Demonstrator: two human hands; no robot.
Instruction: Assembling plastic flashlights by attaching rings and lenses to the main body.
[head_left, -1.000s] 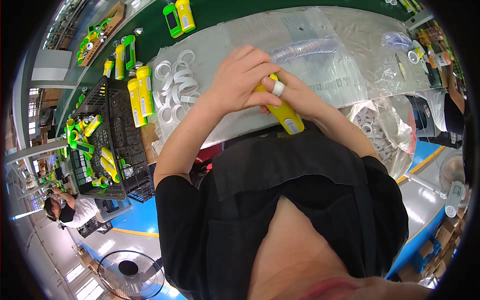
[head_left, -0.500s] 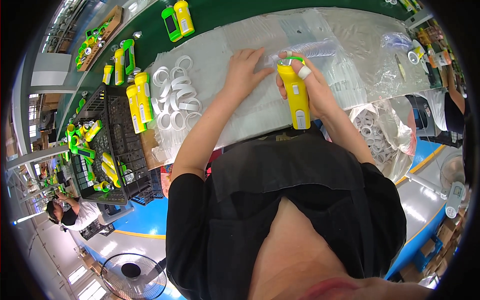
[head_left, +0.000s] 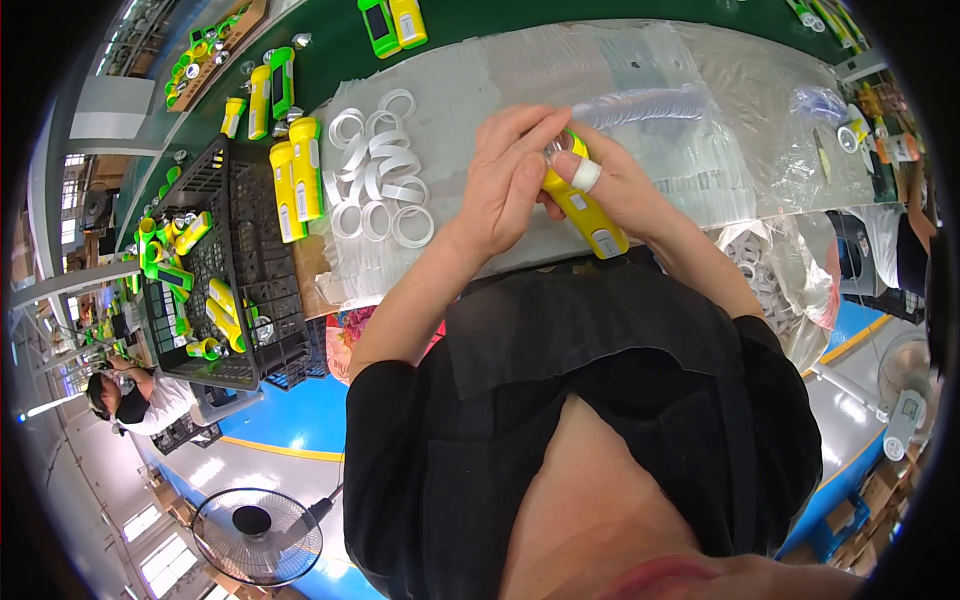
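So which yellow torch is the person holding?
The torch in the right hand, with the left hand at its top; the yellow ones in or beside the crate lie unheld.

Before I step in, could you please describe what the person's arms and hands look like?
Both arms are bare below short black sleeves. The left hand shows no glove or band; the right hand is also ungloved, with a white band, possibly tape, around its thumb.

A yellow line (head_left: 280, 451) divides blue floor (head_left: 305, 420) from grey, with bright windows (head_left: 168, 567).
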